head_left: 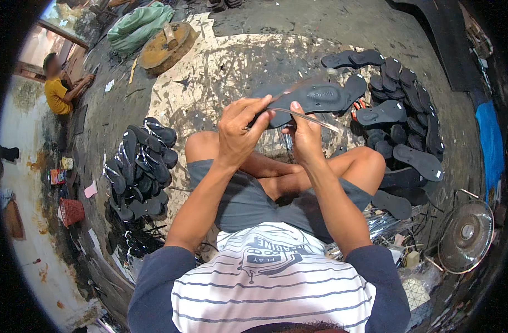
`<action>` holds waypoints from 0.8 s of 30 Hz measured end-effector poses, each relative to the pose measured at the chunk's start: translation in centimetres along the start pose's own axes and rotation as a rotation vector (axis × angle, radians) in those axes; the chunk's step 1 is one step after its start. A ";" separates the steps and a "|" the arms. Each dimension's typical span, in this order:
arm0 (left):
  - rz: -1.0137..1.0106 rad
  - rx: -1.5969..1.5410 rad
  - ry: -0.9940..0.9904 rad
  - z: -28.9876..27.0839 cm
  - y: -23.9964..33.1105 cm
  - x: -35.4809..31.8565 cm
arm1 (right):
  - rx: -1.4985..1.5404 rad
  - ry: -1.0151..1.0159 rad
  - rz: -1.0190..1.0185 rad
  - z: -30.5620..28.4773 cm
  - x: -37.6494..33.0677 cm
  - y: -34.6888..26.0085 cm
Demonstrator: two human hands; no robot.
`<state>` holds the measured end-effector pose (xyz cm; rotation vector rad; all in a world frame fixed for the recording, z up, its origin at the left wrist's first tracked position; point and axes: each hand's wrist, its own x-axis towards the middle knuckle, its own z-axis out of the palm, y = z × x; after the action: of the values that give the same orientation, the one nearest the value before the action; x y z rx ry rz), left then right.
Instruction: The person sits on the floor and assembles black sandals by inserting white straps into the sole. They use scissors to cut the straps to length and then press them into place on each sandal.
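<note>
worn up on the head, wide fisheye, facing steeply down with the floor (276,19) running off toward 12 o'clock. sits super close to the striped shirt (273,283) at 6, pretty near the left hand (237,130) toward 11 and right hand (308,136) toward 2. reaches way out to a person in yellow (59,95) around 10 and a fan (466,236) near 4.

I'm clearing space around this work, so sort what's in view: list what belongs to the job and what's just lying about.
Likely part of the job:
dark sole at the left hand and right hand
thin shiny strap
strapped sandals piled at left
more soles at right

Likely just lying about:
fan
red basket
green sack
blue sheet
</note>
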<state>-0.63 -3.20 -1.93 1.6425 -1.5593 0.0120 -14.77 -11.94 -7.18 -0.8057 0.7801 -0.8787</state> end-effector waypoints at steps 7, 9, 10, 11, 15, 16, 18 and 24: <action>-0.482 -1.226 0.061 -1.8 -0.9 -0.4 | -0.208 -0.347 0.135 -4.0 1.2 -1.5; -0.641 -1.391 0.172 -2.3 0.2 0.4 | -0.369 -0.676 0.226 -4.1 0.9 -5.1; -0.745 -1.385 0.064 -1.9 1.3 0.7 | -0.391 -0.813 0.255 -3.7 0.7 -6.2; -0.845 -1.376 -0.041 -1.3 2.2 0.9 | -0.526 -0.944 0.299 -3.6 1.4 -6.8; -0.837 -1.415 -0.115 -0.3 2.2 0.8 | -0.476 -0.879 0.149 -2.0 1.2 -6.6; -0.849 -1.471 -0.005 0.0 1.7 1.3 | -0.450 -0.610 0.045 -2.2 1.2 -5.5; -0.916 -1.446 0.134 -0.9 -1.0 1.8 | -0.500 -0.209 -0.198 -3.4 0.0 -3.8; -0.846 -1.250 0.244 -0.4 -0.7 1.3 | -0.669 0.156 -0.723 -1.5 -0.2 -4.7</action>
<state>0.45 -4.10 -1.38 1.0323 -0.3372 -0.9604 -17.76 -14.06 -3.89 -1.6890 0.9501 -1.3524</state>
